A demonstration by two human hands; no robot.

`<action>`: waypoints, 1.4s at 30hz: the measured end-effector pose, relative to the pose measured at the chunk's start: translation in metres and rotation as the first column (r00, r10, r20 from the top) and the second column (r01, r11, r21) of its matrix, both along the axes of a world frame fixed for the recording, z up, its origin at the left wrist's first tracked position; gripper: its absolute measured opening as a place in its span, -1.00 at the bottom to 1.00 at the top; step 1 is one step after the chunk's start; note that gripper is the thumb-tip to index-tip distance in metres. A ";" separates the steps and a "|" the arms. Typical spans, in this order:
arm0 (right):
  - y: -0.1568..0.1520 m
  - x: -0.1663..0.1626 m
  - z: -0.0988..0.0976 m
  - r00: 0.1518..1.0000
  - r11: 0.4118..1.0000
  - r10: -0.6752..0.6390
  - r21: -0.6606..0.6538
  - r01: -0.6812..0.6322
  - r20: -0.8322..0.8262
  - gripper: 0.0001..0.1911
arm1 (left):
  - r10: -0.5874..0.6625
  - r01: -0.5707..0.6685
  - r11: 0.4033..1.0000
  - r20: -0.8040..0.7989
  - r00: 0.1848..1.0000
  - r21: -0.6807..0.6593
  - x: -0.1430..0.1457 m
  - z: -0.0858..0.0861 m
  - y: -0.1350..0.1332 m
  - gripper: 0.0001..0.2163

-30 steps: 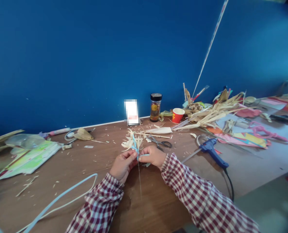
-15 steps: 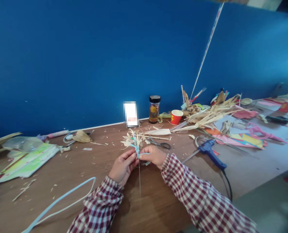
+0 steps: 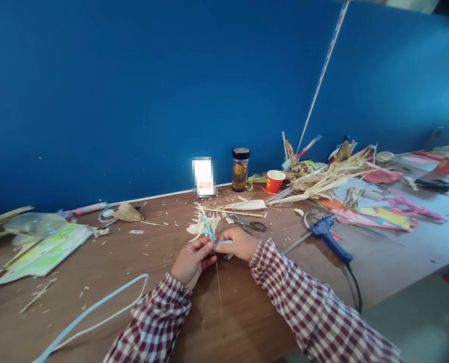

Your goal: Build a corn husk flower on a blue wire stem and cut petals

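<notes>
Holding: both hands pinch a small bunch of pale dry husk strips (image 3: 202, 222) with a thin light blue cord (image 3: 208, 228) wound round it.
Left hand (image 3: 192, 259): its fingers are pressed tight on the bottom of the bunch.
Right hand (image 3: 239, 243): its fingers are closed on the loose end of the blue cord, just beside the left hand.
Where: the bunch is just above the brown wooden table (image 3: 133, 262), near its middle, right in front of the person.
Could go wrong: I think the strips could fan out and drop if the pinch goes soft, because only the fingers and the cord hold them together. The cord could slip off too if it gets pulled sideways.
Pointing: the bunch points up and away from the person, toward the blue wall (image 3: 133, 101). A thin straight wire (image 3: 219, 297) runs from it back toward the person, so its long way goes from near to far.
Close by: grey metal scissors (image 3: 249, 223) lie just behind the right hand, with little husk scraps around them.
Further out: a blue glue gun with a black cable (image 3: 328, 233) lies to the right. A red paper cup (image 3: 275, 181) and a glass jar with a black lid (image 3: 240, 169) stand near the wall. A long loop of pale blue tube (image 3: 95, 307) lies on the left.
</notes>
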State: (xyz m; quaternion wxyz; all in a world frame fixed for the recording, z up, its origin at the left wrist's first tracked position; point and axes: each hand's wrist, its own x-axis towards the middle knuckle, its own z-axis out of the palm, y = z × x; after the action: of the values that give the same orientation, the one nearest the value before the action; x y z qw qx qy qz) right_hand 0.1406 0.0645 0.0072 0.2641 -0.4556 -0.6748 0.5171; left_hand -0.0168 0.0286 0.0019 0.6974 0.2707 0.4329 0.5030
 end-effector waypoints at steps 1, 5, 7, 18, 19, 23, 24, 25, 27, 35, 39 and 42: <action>-0.001 -0.001 0.001 0.998 0.999 -0.036 0.040 0.034 0.055 -0.81 | 0.033 -0.033 0.999 -0.026 0.999 0.008 0.002 -0.001 0.000 -0.83; -0.008 -0.007 0.002 0.968 0.973 -0.178 0.182 0.145 0.178 -0.82 | 0.158 -0.154 0.987 -0.109 0.981 0.042 0.010 -0.005 0.000 -0.77; -0.011 -0.011 0.000 0.948 0.953 -0.240 0.237 0.189 0.209 -0.82 | 0.191 -0.183 0.980 -0.113 0.975 0.075 0.013 -0.008 0.000 -0.74; -0.028 -0.021 0.004 0.935 0.885 -0.290 0.428 0.181 0.204 -0.88 | 0.201 -0.192 0.971 -0.050 0.978 0.142 0.013 -0.012 0.002 -0.68; -0.029 -0.020 0.006 0.931 0.875 -0.298 0.450 0.180 0.209 -0.87 | 0.205 -0.197 0.971 -0.048 0.978 0.139 0.013 -0.012 0.002 -0.68; -0.030 -0.017 0.013 0.927 0.830 -0.324 0.528 0.181 0.192 -0.83 | 0.245 -0.232 0.961 -0.068 0.967 0.153 0.009 -0.008 0.003 -0.69; -0.029 -0.016 0.013 0.929 0.824 -0.326 0.535 0.188 0.176 -0.83 | 0.254 -0.239 0.957 -0.077 0.964 0.162 0.009 -0.007 0.004 -0.69; -0.028 -0.016 0.012 0.933 0.822 -0.326 0.532 0.202 0.150 -0.82 | 0.261 -0.244 0.955 -0.086 0.962 0.168 0.008 -0.007 0.004 -0.70; -0.023 -0.017 0.009 0.952 0.841 -0.300 0.488 0.233 0.062 -0.80 | 0.271 -0.252 0.953 -0.101 0.957 0.169 0.007 -0.005 0.004 -0.71; 0.007 -0.005 -0.002 0.751 0.832 -0.511 -0.023 0.554 -0.418 -0.70 | 0.322 -0.311 0.941 -0.074 0.944 0.131 -0.002 -0.007 0.010 -0.74; 0.017 0.008 0.002 0.675 0.753 -0.598 -0.016 0.657 -0.433 -0.69 | 0.297 -0.290 0.951 -0.054 0.953 0.112 -0.004 -0.006 0.012 -0.80; 0.016 0.008 0.001 0.689 0.741 -0.611 0.025 0.671 -0.389 -0.62 | 0.257 -0.252 0.962 -0.030 0.966 0.106 -0.003 -0.005 0.010 -0.80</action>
State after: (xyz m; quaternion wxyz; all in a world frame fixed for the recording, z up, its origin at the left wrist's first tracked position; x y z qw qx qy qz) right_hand 0.1490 0.0801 0.0081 0.5823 -0.5382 -0.4531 0.4074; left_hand -0.0195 0.0388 -0.0029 0.6028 0.2587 0.4529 0.6038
